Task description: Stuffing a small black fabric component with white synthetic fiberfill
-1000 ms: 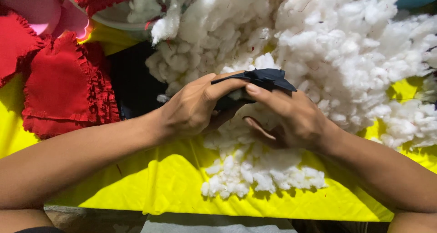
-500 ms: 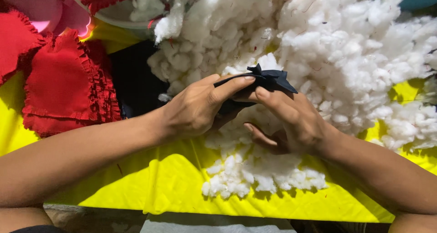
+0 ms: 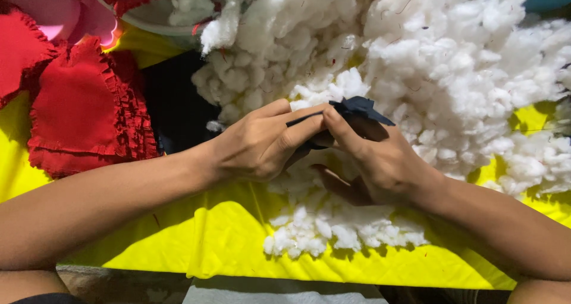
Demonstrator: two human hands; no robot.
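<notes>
My left hand (image 3: 259, 143) and my right hand (image 3: 375, 158) meet over a big heap of white stuffing (image 3: 428, 60). Between them both hands pinch a small piece of dark navy fabric (image 3: 357, 108); its crumpled end sticks up above my right fingers. The thumb and forefinger of each hand are closed on the fabric's edge. A smaller clump of the white stuffing (image 3: 339, 227) lies on the yellow cloth (image 3: 178, 244) just below my hands. Most of the dark piece is hidden by my fingers.
Red ruffled fabric pieces (image 3: 83, 108) lie at the left on the yellow cloth. A pink piece (image 3: 53, 13) sits at the top left. A black patch (image 3: 175, 102) shows between the red fabric and the stuffing. The cloth's front edge hangs over a grey surface (image 3: 279, 292).
Both hands have shifted slightly up and right with the dark fabric; the fabric's free end is bunched higher above my right fingers than a second ago.
</notes>
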